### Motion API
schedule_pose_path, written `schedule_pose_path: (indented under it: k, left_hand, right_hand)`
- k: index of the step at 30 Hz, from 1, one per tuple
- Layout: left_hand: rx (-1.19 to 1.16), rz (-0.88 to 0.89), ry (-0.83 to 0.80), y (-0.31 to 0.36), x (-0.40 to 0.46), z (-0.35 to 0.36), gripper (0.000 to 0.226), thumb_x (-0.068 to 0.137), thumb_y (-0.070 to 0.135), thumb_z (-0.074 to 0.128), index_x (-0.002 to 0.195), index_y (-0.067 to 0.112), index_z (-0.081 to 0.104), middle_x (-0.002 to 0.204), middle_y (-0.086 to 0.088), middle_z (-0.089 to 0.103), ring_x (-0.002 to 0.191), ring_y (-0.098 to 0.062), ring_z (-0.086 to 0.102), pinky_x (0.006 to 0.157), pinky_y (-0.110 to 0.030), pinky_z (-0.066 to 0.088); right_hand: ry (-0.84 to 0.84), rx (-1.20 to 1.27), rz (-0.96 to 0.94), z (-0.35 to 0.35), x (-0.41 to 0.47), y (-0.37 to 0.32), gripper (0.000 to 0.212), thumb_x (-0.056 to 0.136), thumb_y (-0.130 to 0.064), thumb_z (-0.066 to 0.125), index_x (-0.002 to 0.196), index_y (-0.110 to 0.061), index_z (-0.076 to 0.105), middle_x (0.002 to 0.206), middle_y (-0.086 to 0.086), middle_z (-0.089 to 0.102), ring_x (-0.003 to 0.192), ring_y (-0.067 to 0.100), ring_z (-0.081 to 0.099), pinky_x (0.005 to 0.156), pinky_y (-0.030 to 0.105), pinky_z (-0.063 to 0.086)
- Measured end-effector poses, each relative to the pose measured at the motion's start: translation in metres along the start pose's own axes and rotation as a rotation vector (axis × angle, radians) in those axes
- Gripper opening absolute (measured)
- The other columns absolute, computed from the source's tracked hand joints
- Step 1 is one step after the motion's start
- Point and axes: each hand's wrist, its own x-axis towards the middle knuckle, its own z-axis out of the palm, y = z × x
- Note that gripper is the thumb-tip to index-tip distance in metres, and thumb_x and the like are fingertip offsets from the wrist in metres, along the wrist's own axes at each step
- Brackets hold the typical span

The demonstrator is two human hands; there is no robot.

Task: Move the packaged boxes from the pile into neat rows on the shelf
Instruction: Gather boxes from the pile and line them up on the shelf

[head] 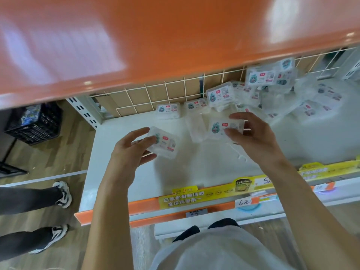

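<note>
Our left hand (130,148) gripped 1 clear box (164,143), fingers curled round its left end, just above the white shelf (194,164). Our right hand (251,133) pinched a 2nd box (226,127) by its right end. Beyond both grips 2 boxes (168,109) sat in a row, and right of them rose the pile (268,84).

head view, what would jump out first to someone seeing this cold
Two bare hands over the white shelf: the left hand grips one small clear box and the right hand grips another box. Behind them, at the back right against the wire grid, sits a jumbled pile of the same boxes. The glossy orange shelf above fills the top of the view.
</note>
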Motion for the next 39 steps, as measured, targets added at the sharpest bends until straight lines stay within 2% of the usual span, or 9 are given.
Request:
schedule_pose_path:
  k: [4, 10, 14, 18, 23, 27, 32, 36, 39]
  left_hand:
    - [-0.01, 0.016, -0.102, 0.001, -0.004, 0.019, 0.021, 0.09, 0.008, 0.068, 0.11, 0.015, 0.071, 0.098, -0.013, 0.077, 0.089, -0.025, 0.073, 0.086, -0.036, 0.059]
    - [-0.002, 0.042, -0.281, 0.002, -0.009, 0.062, 0.027, 0.091, 0.009, 0.068, 0.117, 0.014, 0.063, 0.102, -0.012, 0.076, 0.098, -0.028, 0.074, 0.093, -0.042, 0.057]
    - [0.03, 0.072, -0.411, 0.001, -0.014, 0.095, 0.036, 0.093, 0.01, 0.066, 0.124, 0.028, 0.064, 0.105, -0.009, 0.076, 0.101, -0.027, 0.072, 0.09, -0.038, 0.058]
    - [0.082, 0.085, -0.512, 0.0, -0.021, 0.133, 0.033, 0.093, 0.01, 0.067, 0.122, 0.026, 0.067, 0.107, -0.009, 0.076, 0.102, -0.028, 0.072, 0.086, -0.036, 0.059]
    - [0.086, 0.069, -0.581, -0.005, -0.034, 0.192, 0.032, 0.091, 0.009, 0.068, 0.121, 0.022, 0.067, 0.106, -0.009, 0.076, 0.101, -0.026, 0.072, 0.083, -0.032, 0.06]
    - [0.056, 0.068, -0.628, -0.012, -0.053, 0.25, 0.035, 0.088, 0.008, 0.071, 0.122, 0.017, 0.066, 0.109, -0.012, 0.075, 0.1, -0.023, 0.073, 0.084, -0.032, 0.06]
    - [0.063, 0.072, -0.699, -0.024, -0.083, 0.33, 0.041, 0.082, 0.008, 0.074, 0.12, 0.017, 0.067, 0.112, -0.017, 0.073, 0.098, -0.028, 0.072, 0.083, -0.032, 0.06]
    - [0.035, 0.075, -0.704, -0.032, -0.107, 0.397, 0.038, 0.083, 0.005, 0.072, 0.119, 0.016, 0.067, 0.113, -0.017, 0.072, 0.095, -0.024, 0.072, 0.084, -0.033, 0.06]
    - [0.008, 0.059, -0.695, -0.039, -0.124, 0.441, 0.035, 0.087, 0.002, 0.069, 0.12, 0.013, 0.065, 0.109, -0.017, 0.073, 0.09, -0.021, 0.072, 0.084, -0.034, 0.061]
  right_hand:
    - [0.018, 0.174, 0.062, -0.013, -0.013, 0.003, 0.034, 0.086, -0.007, 0.075, 0.115, -0.024, 0.071, 0.102, 0.007, 0.074, 0.095, 0.023, 0.072, 0.087, 0.04, 0.06]
    - [0.147, 0.32, 0.102, -0.047, -0.035, 0.005, 0.03, 0.084, -0.008, 0.077, 0.113, -0.013, 0.07, 0.097, 0.015, 0.076, 0.09, 0.022, 0.072, 0.082, 0.033, 0.061]
    - [0.21, 0.381, 0.107, -0.079, -0.052, 0.012, 0.028, 0.085, -0.008, 0.076, 0.112, -0.013, 0.07, 0.095, 0.012, 0.077, 0.086, 0.019, 0.072, 0.08, 0.031, 0.061]
    - [0.296, 0.393, 0.11, -0.112, -0.069, 0.02, 0.029, 0.086, -0.006, 0.074, 0.115, -0.012, 0.069, 0.096, 0.012, 0.077, 0.087, 0.019, 0.072, 0.08, 0.03, 0.061]
    - [0.403, 0.392, 0.126, -0.163, -0.09, 0.036, 0.031, 0.087, -0.003, 0.073, 0.116, -0.013, 0.07, 0.096, 0.012, 0.077, 0.084, 0.019, 0.07, 0.079, 0.029, 0.059]
    - [0.465, 0.378, 0.14, -0.218, -0.106, 0.055, 0.03, 0.087, -0.006, 0.073, 0.114, -0.017, 0.071, 0.097, 0.01, 0.077, 0.089, 0.026, 0.071, 0.088, 0.038, 0.059]
    - [0.526, 0.4, 0.123, -0.298, -0.116, 0.074, 0.027, 0.087, -0.003, 0.072, 0.112, -0.013, 0.07, 0.094, 0.011, 0.077, 0.086, 0.026, 0.071, 0.085, 0.04, 0.059]
    - [0.525, 0.399, 0.12, -0.365, -0.119, 0.087, 0.029, 0.087, -0.004, 0.072, 0.114, -0.013, 0.07, 0.096, 0.011, 0.077, 0.092, 0.031, 0.073, 0.078, 0.034, 0.062]
    - [0.514, 0.35, 0.102, -0.412, -0.118, 0.094, 0.029, 0.087, -0.006, 0.073, 0.114, -0.014, 0.07, 0.097, 0.011, 0.077, 0.094, 0.029, 0.073, 0.082, 0.03, 0.06]
